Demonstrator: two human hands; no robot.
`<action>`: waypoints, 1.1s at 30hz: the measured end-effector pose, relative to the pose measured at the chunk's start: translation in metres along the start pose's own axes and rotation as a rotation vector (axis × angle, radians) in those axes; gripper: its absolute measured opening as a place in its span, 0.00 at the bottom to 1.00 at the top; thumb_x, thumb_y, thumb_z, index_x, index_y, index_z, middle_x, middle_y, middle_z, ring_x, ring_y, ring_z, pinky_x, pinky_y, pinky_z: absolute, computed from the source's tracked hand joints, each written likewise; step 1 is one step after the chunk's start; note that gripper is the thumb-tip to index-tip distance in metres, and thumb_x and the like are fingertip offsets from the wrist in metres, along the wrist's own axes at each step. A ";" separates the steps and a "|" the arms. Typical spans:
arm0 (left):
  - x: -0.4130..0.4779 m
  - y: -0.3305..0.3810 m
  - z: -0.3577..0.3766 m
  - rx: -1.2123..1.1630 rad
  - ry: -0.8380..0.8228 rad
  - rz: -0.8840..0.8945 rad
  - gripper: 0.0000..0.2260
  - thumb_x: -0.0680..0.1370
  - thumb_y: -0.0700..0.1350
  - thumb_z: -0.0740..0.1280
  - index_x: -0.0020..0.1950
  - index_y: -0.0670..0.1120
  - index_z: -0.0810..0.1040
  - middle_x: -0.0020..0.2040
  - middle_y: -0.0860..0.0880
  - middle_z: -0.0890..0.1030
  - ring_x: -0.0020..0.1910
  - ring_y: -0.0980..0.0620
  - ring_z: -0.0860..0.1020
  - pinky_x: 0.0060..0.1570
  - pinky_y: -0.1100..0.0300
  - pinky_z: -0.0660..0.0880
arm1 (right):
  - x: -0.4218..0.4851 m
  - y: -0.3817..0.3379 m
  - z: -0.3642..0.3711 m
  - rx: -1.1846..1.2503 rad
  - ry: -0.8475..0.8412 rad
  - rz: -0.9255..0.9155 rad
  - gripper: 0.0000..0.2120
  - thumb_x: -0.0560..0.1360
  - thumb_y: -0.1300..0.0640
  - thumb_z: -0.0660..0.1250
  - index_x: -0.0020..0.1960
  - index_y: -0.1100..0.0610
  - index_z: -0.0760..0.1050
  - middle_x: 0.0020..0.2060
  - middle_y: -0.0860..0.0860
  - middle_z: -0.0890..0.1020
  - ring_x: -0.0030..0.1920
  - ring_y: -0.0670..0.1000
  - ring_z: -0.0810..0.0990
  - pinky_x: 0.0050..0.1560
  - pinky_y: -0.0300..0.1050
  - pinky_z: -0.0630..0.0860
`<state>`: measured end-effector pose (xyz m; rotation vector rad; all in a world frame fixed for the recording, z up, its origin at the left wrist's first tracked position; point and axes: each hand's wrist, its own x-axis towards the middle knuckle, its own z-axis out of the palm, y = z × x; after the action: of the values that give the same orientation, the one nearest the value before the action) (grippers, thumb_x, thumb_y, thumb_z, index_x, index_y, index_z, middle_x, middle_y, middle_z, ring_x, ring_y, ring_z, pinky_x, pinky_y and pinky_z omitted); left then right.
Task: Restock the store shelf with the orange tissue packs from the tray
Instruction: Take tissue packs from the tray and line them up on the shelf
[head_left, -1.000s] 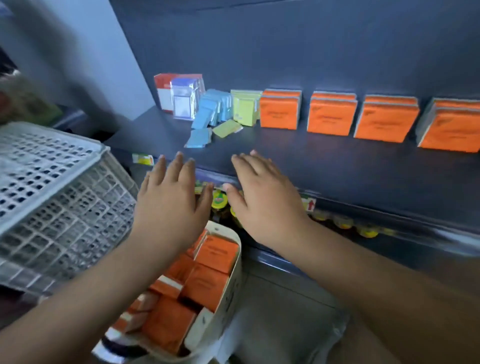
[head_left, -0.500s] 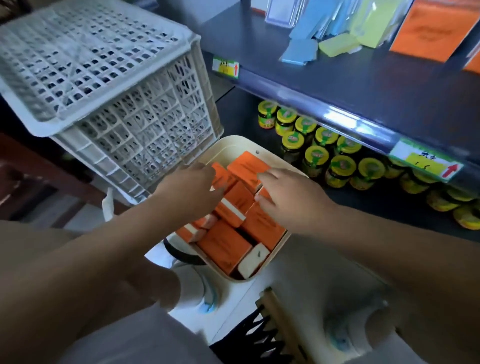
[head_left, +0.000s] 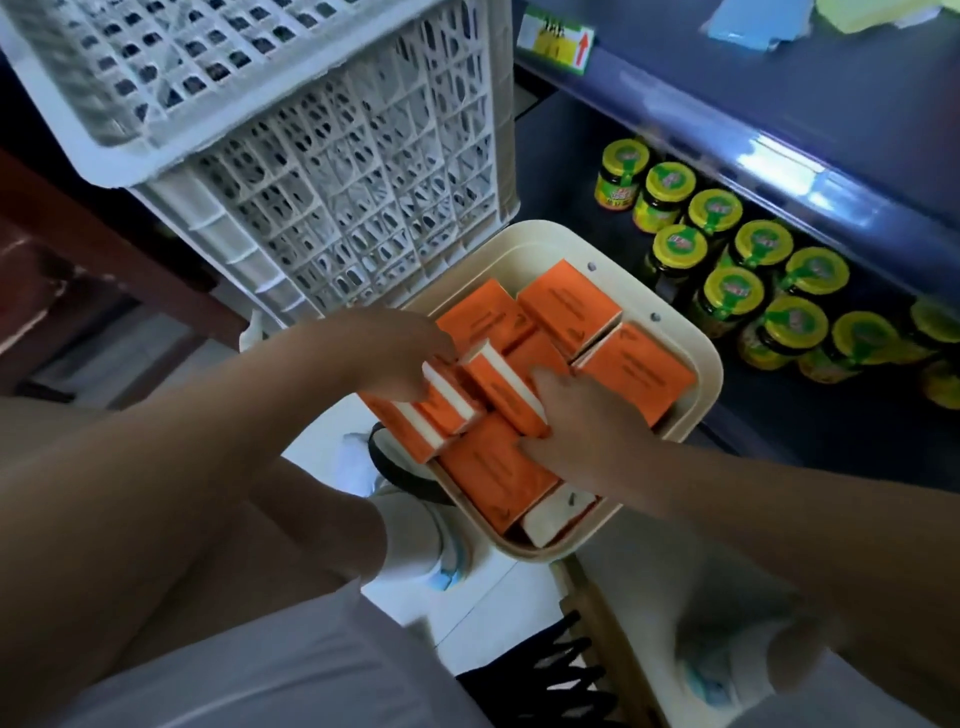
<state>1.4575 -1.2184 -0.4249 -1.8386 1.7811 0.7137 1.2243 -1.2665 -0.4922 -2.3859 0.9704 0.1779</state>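
Note:
A cream tray (head_left: 698, 395) on the floor holds several orange tissue packs (head_left: 569, 306). My left hand (head_left: 400, 351) is down in the tray's left side, its fingers closed over an upright orange pack (head_left: 449, 408). My right hand (head_left: 582, 415) grips another orange pack (head_left: 506, 387) standing on edge in the tray's middle, thumb on its near end. The dark shelf (head_left: 810, 109) runs across the upper right; the orange packs standing on it are out of view.
A white lattice crate (head_left: 332, 171) lies upturned just left of and behind the tray. Yellow-lidded jars (head_left: 737, 280) fill the lower shelf to the right. My knees and white shoes (head_left: 431, 540) are beside the tray. Blue and yellow packs (head_left: 748, 23) lie on the shelf top.
My view has dropped from the shelf to the tray. Both hands moved from the shelf edge down into the tray and have closed on orange packs, tipping them up on edge.

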 end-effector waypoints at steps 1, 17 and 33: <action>0.002 -0.001 0.001 0.011 -0.007 -0.014 0.26 0.75 0.50 0.67 0.73 0.62 0.71 0.64 0.56 0.77 0.57 0.50 0.80 0.53 0.48 0.81 | 0.003 0.002 0.003 -0.003 -0.005 0.015 0.21 0.69 0.42 0.72 0.57 0.46 0.69 0.50 0.46 0.79 0.50 0.51 0.79 0.47 0.51 0.79; 0.027 0.000 -0.002 -0.254 0.177 0.058 0.27 0.74 0.34 0.65 0.67 0.59 0.74 0.60 0.55 0.72 0.58 0.48 0.76 0.54 0.50 0.77 | 0.024 0.019 -0.054 0.678 0.148 0.288 0.10 0.73 0.54 0.71 0.53 0.45 0.83 0.42 0.47 0.85 0.44 0.48 0.84 0.48 0.47 0.82; -0.002 0.039 -0.097 -0.427 0.566 0.294 0.17 0.69 0.49 0.68 0.57 0.55 0.81 0.46 0.56 0.82 0.45 0.59 0.80 0.48 0.50 0.78 | -0.036 0.067 -0.179 0.709 0.522 0.211 0.16 0.72 0.56 0.77 0.58 0.51 0.78 0.45 0.48 0.87 0.47 0.50 0.86 0.58 0.56 0.81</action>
<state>1.4218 -1.2829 -0.3503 -2.2433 2.4496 0.7787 1.1376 -1.3802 -0.3602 -1.6877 1.2531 -0.6407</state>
